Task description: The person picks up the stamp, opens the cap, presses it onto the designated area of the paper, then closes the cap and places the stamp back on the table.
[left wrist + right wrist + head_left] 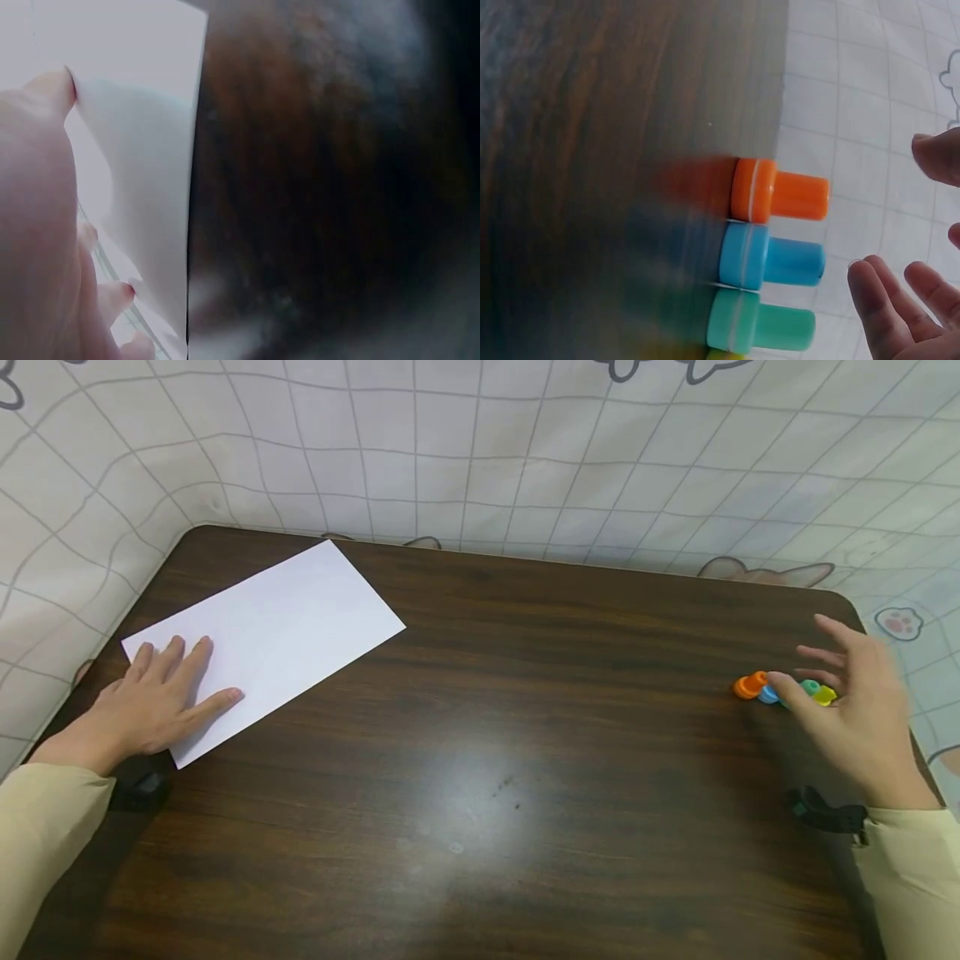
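Observation:
A sheet of white paper lies at an angle on the left of the table. My left hand rests flat on its near left end, fingers spread. On the right, a row of small stamps stands upright, each with a wide round base and a narrower handle: orange, blue, green and yellow. Above and beside them hovers my right hand, thumb and fingers apart. In the right wrist view a gap separates its fingertips from the handles. The hand partly hides the row in the head view.
The dark wood-grain table has rounded far corners. A white gridded cloth with cartoon drawings hangs behind it and along both sides. The stamps stand close to the table's right edge.

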`<state>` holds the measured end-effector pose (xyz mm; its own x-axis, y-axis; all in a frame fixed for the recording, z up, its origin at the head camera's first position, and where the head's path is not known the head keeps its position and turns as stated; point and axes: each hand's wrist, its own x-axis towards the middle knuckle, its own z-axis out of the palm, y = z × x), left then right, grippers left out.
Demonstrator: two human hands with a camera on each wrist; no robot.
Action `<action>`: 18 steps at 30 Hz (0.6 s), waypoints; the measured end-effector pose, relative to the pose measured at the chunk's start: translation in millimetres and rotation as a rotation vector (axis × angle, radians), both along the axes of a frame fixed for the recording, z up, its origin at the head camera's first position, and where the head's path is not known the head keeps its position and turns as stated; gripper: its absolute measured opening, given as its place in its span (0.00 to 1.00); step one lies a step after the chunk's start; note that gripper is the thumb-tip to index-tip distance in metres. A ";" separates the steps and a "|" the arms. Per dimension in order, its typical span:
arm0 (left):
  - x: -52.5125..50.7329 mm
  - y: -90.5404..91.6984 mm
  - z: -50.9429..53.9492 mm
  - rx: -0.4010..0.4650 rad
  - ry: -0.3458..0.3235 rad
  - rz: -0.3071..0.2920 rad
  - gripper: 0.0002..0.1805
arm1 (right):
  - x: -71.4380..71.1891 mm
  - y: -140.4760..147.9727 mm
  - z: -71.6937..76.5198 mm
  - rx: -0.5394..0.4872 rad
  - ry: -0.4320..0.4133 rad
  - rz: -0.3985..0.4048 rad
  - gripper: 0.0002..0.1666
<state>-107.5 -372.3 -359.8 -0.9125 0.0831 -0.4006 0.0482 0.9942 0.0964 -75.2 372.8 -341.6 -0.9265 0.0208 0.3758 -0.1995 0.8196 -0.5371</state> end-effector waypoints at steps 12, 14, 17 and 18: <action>-4.5 -5.4 3.2 -0.014 0.025 -0.078 0.57 | 2.9 -9.5 -5.2 0.022 -0.030 -0.022 0.55; -4.8 -6.6 3.6 -0.008 0.022 -0.077 0.58 | 2.3 -12.4 -5.2 0.024 -0.026 -0.014 0.54; -5.0 -9.0 4.5 -0.008 0.028 -0.082 0.57 | 0.9 -16.7 -4.9 0.042 -0.002 0.013 0.53; -5.1 -9.7 5.0 -0.009 0.028 -0.083 0.57 | 0.4 -18.0 -4.8 0.051 0.005 0.023 0.53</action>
